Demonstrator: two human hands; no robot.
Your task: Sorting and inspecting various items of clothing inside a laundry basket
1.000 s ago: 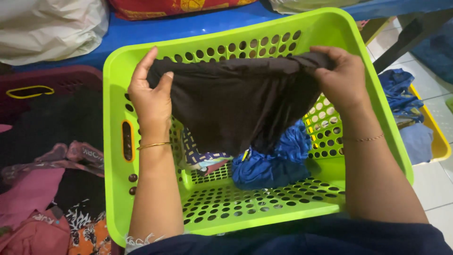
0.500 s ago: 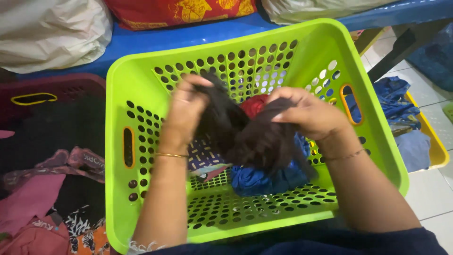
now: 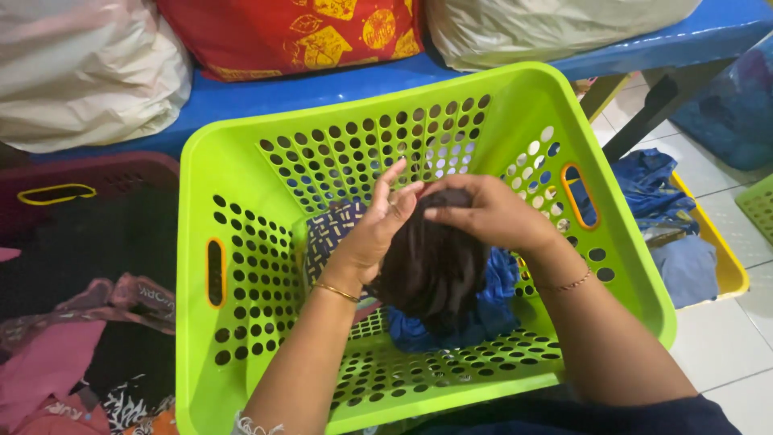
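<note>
A: What is the biggest thing here?

B: The blue surface [image 3: 266, 93] at the top. It carries a white sack [image 3: 80, 72], a red printed bag [image 3: 298, 32] and a second pale sack [image 3: 547, 24]. Their lower edges hang over its front edge.

A: And below it?

B: A lime green laundry basket [image 3: 241, 185] with holes in its walls. Its far rim is just under the edge of the surface, so there is little room behind it. To its left a dark maroon basket [image 3: 88, 173] stands close, with pink and patterned clothes [image 3: 48, 362] heaped in front. To its right a yellow basket [image 3: 729, 266] holds blue clothes [image 3: 652, 189], and white floor tiles [image 3: 729, 354] lie between.

A: What is inside the green basket?

B: A blue garment [image 3: 491, 306] and a dark patterned cloth [image 3: 330, 229] on the bottom. The near part of the bottom is bare.

A: What do the hands do?

B: Both hold a dark brown garment [image 3: 431, 270], bunched, above the middle of the basket. The left hand [image 3: 378, 221] presses it from the side, fingers partly spread upward. The right hand [image 3: 487, 213] has its grip closed over the top of the bunch.
</note>
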